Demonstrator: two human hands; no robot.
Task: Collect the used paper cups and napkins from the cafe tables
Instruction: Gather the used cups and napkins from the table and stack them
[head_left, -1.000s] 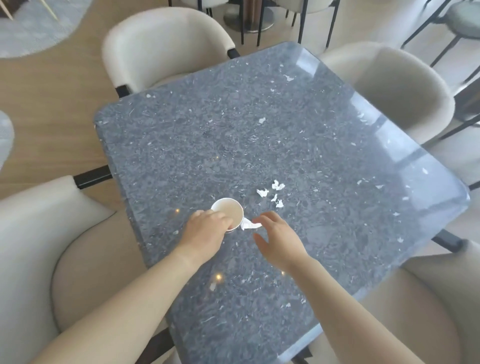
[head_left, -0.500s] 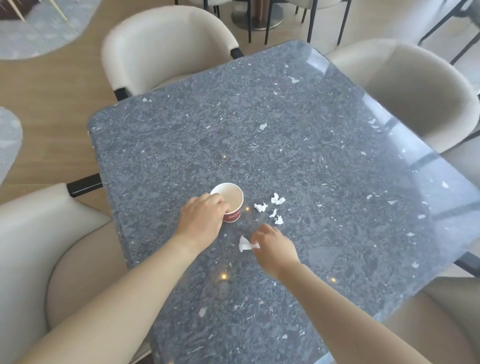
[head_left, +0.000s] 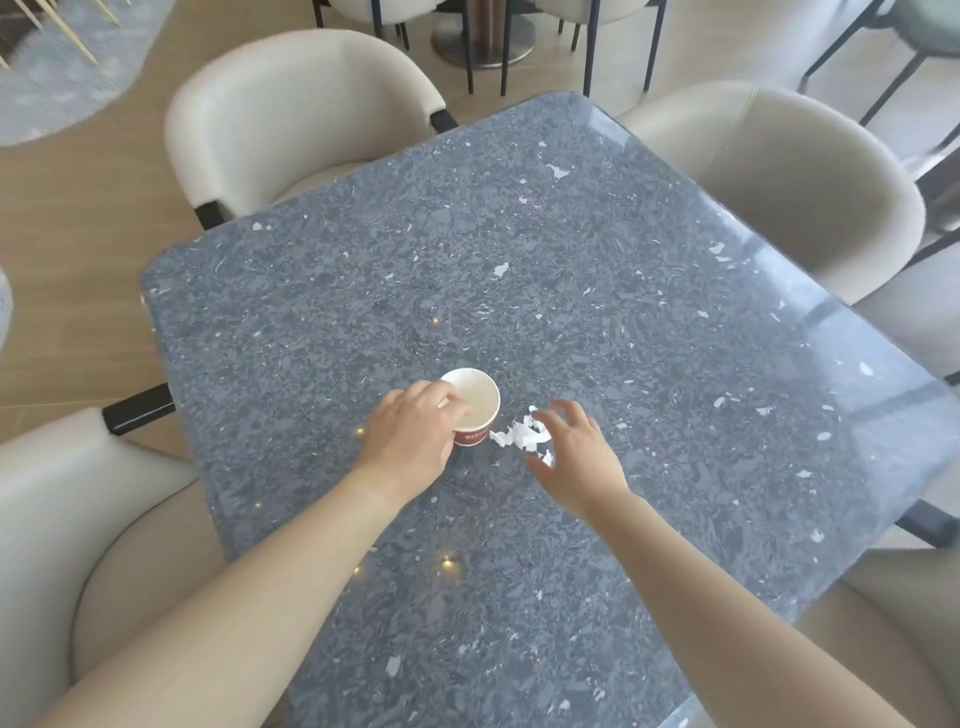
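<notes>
The left hand (head_left: 415, 436) curls round the paper cup (head_left: 475, 397), hiding its 8 o'clock side. The cup stands on the grey table (head_left: 675, 364), red outside, its words too small to read. Torn napkin bits (head_left: 522, 435) lie at its 3 o'clock, by the bent fingers of the right hand (head_left: 576, 457); I cannot tell if it holds any

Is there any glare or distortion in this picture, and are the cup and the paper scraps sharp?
Head view: pale glare washes the far right of the table; small warm light spots dot it around the cup; the wide lens bows the table's edges; the cup and the torn napkin are fairly sharp.
</notes>
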